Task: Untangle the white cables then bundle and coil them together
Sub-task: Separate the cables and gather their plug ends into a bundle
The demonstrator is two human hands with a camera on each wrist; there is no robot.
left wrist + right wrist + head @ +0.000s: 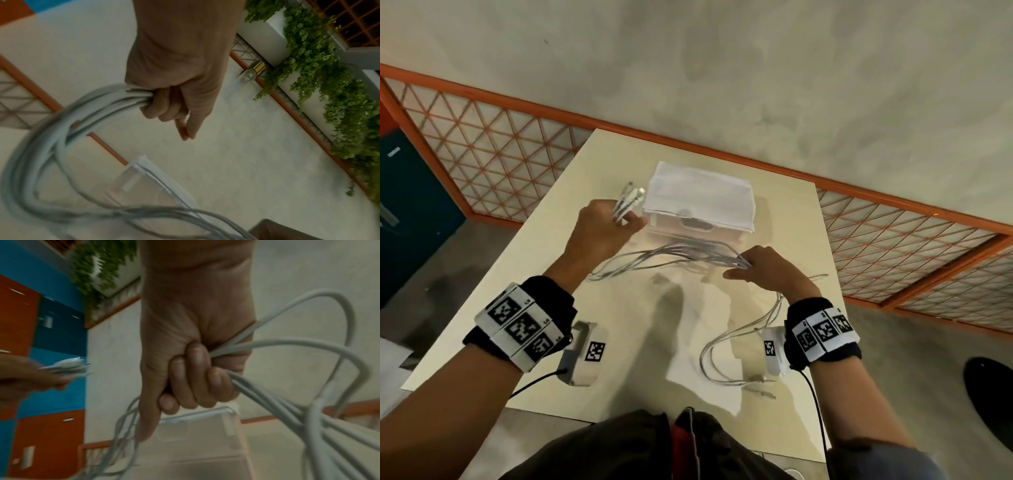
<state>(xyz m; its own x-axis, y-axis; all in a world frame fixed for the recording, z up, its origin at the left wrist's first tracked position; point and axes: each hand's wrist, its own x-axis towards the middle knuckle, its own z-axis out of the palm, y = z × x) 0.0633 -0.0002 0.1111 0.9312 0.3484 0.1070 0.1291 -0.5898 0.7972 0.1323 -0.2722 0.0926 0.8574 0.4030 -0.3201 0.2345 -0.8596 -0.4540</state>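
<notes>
**Both hands on the cable bundle — span runs left-right between them**

Left hand [606,226] is fisted round the white cables [674,251] near their plug ends [631,197], which stick up past the knuckles, just beside the clear box [698,205]. Right hand [767,270] grips the same bundle further along, fingers curled round several strands. The bundle's long axis lies roughly sideways across the surface [619,342], sagging between the two grips. The slack tails hang off the right hand's near side and loop down onto the surface by the right wrist — so the right hand is nearer the loose length; my guess is coiling feeds from there toward the left.

View differences:
- Head view shows the full span, the plug ends and the trailing loops.
- Left wrist view shows the fist closed on the strands and one blurred loop curving below it — no plugs visible.
- Right wrist view shows curled fingers [197,379] and strands crossing one another just past the grip. Looks not fully untangled, though blur prevents certainty.
</notes>
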